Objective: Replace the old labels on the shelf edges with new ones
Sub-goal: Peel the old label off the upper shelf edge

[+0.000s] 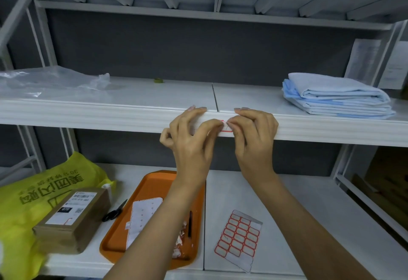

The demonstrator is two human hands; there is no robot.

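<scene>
two bare hands met at the front edge of a white metal shelf (88, 114). the left hand (192, 138) and the right hand (254, 138) were both curled, their upper fingers resting on the top lip of the edge and their thumbs and forefingers pressed on a small red-bordered label (227, 126) stuck to the shelf face. most of the label was hidden by the fingertips, so whether either hand pinched it or only pressed it flat could not be told.

on the shelf below, an orange tray (154, 180) sat beneath the left forearm. it held a mostly emptied white backing sheet (143, 215), a dark pen (189, 222) lying along its right side, and what looked like crumpled label scraps (180, 242) near its front. just right of the tray, apart from it, a sheet of red-bordered labels (238, 237) lay flat on the shelf. left of the tray lay black scissors (114, 211), a brown cardboard box (72, 220), and a yellow plastic bag (33, 191) under the box.

on the upper shelf were clear plastic wrap (50, 81) at left and folded blue cloth (337, 96) at right.
</scene>
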